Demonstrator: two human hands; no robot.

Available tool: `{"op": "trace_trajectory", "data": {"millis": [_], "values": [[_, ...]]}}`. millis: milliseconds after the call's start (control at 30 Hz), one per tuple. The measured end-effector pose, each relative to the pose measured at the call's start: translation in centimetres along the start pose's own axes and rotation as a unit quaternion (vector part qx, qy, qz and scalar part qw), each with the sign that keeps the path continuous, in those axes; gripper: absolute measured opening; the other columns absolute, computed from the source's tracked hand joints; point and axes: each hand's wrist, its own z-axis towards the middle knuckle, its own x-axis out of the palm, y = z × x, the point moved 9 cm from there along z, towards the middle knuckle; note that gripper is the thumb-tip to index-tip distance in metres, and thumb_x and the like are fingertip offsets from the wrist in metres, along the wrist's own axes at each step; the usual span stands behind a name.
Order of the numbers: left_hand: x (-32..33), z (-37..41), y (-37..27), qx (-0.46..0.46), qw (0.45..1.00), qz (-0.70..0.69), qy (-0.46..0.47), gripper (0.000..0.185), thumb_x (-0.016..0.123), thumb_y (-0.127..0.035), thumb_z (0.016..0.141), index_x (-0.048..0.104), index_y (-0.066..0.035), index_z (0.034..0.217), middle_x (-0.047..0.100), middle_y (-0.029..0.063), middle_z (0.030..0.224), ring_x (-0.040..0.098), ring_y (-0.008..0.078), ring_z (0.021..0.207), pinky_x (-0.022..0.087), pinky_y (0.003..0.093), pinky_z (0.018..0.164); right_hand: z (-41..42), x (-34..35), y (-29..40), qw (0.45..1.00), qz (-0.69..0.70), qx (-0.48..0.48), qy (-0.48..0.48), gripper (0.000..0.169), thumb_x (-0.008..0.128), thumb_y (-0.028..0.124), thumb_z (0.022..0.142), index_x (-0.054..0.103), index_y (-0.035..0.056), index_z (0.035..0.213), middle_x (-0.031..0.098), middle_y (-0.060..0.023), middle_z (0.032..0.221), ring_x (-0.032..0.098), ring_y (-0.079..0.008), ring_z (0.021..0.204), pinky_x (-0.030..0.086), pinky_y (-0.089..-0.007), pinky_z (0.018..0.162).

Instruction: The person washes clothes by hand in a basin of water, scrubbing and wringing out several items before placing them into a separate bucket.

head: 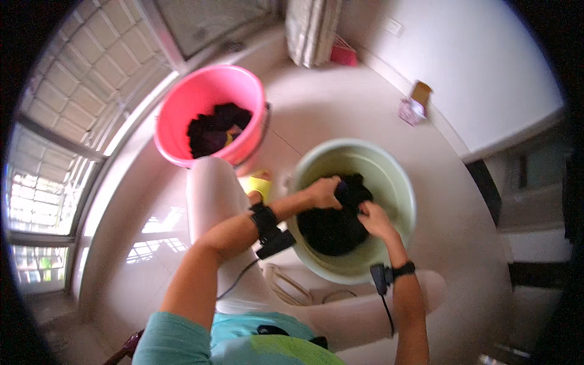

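Note:
Dark, bunched cloth [335,228] lies in a pale green plastic tub [401,182] between my legs. My left hand [326,192] grips a raised part of this cloth from the left, inside the tub. On the other side of the same bunch, my right hand [374,218] holds the cloth with bent fingers. The two hands are a short way apart. Whether there is water under the cloth, I cannot tell. To the upper left, a pink bucket [173,105] holds more dark cloth [214,127] with a small yellow part.
A yellow slipper [259,185] is on my foot, between bucket and tub. A small open box with a crumpled wrapper [412,112] stands by the white wall [479,68]. A curtain [310,32] hangs at the top. Windows line the left side.

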Motion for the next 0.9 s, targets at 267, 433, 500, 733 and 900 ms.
{"op": "trace_trajectory", "data": {"millis": [267,433,500,733,900], "values": [[-19.2,-6.8,2.3,-0.120,0.850,-0.320,-0.400,0.030,0.065,-0.019,0.069,0.050,0.002,0.085,0.055,0.0053,0.070,0.049,0.0105,0.053,0.041,0.0234,0.043,-2.3,1.0,-1.0,0.996,-0.010,0.075,0.054,0.032,0.055,0.016,0.075,0.048,0.0007,0.102,0.046,-0.0182,0.105,0.047,-0.0331,0.094,0.040,-0.0396,0.079],[-24.7,-11.9,11.1,-0.219,0.743,-0.396,-0.494,0.043,0.066,-0.029,0.065,0.052,0.010,0.077,0.054,0.0106,0.070,0.050,0.0144,0.054,0.043,0.0283,0.050,-2.3,0.5,0.0,0.998,0.023,0.038,0.040,0.031,0.055,0.015,0.075,0.049,0.0005,0.101,0.049,-0.0166,0.100,0.051,-0.0294,0.088,0.042,-0.0372,0.075],[-22.9,-11.3,10.6,-0.292,0.761,-0.347,-0.464,0.051,0.065,-0.029,0.066,0.049,0.013,0.091,0.055,0.0130,0.079,0.053,0.0172,0.067,0.044,0.0283,0.061,-2.7,-0.6,-1.0,0.998,0.038,0.039,0.012,0.029,0.056,0.015,0.074,0.051,0.0001,0.099,0.053,-0.0170,0.095,0.054,-0.0281,0.084,0.043,-0.0365,0.073],[-16.9,-5.1,3.1,-0.073,0.927,-0.275,-0.246,0.041,0.057,-0.019,0.075,0.045,0.004,0.107,0.055,0.0106,0.091,0.050,0.0161,0.083,0.040,0.0268,0.075,-0.5,-3.0,-6.3,0.990,0.041,0.135,-0.023,0.035,0.055,0.022,0.075,0.051,-0.0010,0.102,0.054,-0.0168,0.100,0.053,-0.0276,0.089,0.043,-0.0337,0.072],[-7.0,-3.5,-5.1,0.118,0.978,0.171,0.018,0.049,0.058,-0.031,0.072,0.043,-0.009,0.113,0.045,0.0148,0.113,0.042,0.0253,0.106,0.033,0.0459,0.088,0.1,-1.1,-8.2,0.943,0.188,0.270,0.050,0.054,0.054,0.024,0.077,0.033,0.0040,0.122,0.039,-0.0155,0.119,0.044,-0.0256,0.102,0.046,-0.0319,0.069]]}}
